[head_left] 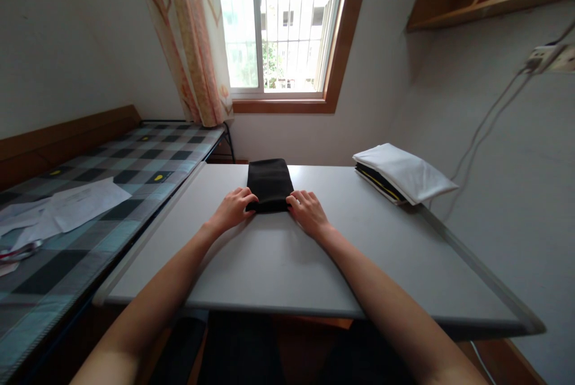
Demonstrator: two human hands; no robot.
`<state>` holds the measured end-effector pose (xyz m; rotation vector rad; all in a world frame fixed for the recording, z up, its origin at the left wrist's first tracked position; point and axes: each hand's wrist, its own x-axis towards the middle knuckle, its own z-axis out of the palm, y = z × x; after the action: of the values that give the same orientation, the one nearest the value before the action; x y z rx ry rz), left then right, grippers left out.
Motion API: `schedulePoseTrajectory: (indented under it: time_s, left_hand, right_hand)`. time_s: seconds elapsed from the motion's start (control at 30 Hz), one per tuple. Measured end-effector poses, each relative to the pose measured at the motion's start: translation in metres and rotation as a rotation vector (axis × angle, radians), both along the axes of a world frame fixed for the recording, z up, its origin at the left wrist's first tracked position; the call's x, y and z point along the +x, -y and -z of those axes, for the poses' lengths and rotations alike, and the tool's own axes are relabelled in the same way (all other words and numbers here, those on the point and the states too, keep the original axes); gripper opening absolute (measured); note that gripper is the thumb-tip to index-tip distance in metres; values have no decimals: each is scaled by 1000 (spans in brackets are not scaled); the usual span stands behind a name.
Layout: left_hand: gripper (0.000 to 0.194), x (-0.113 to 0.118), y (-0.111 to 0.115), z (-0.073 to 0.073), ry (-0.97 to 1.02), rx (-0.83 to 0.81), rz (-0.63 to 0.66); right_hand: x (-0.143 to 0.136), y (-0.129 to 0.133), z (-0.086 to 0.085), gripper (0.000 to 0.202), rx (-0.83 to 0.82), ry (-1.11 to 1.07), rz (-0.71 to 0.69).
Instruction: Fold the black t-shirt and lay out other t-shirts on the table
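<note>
A black, flat, roughly rectangular item that looks like folded cloth or a pouch (269,182) lies on the white table (278,265), near its far edge. My left hand (232,208) grips its near left corner, the thumb on top and the fingers curled at the side. At the near right corner, my right hand (309,210) holds it in the same way, thumb and fingers closed on the edge. The fingertips under the item are hidden.
A stack of white and black folded items (404,172) sits at the table's right edge. Left of the table is a bed with a checkered mattress (103,163) and loose papers (76,205). A curtain (197,44) and window stand behind; cables hang on the right wall.
</note>
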<state>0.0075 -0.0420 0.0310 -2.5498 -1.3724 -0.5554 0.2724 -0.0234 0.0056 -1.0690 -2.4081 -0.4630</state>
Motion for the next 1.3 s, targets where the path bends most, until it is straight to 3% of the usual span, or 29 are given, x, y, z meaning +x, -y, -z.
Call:
schedulePoseTrajectory:
  time_s: [0.3, 0.5, 0.73, 0.9, 0.97, 1.17, 1.3]
  left_hand:
    - [21, -4, -1, 0, 49, -82, 37]
    - [18, -4, -2, 0, 5, 1, 13]
    - [21, 15, 5, 5, 129, 25, 207]
    - [34, 5, -6, 13, 241, 87, 99]
    - [40, -1, -13, 19, 213, 71, 73]
    - [50, -5, -25, 33, 104, 22, 41]
    - [45, 0, -22, 34, 71, 55, 8]
  right_hand:
    - [5, -1, 1, 25, -18, -72, -20]
    - [3, -3, -3, 14, 22, -22, 29]
    - [25, -16, -5, 15, 1, -172, 263]
    - [46, -22, -4, 21, -55, -299, 347]
    - [44, -19, -7, 22, -48, -333, 283]
    - [5, 6, -10, 42, -4, -150, -179]
    - [-19, 18, -5, 48, 9, 1, -274]
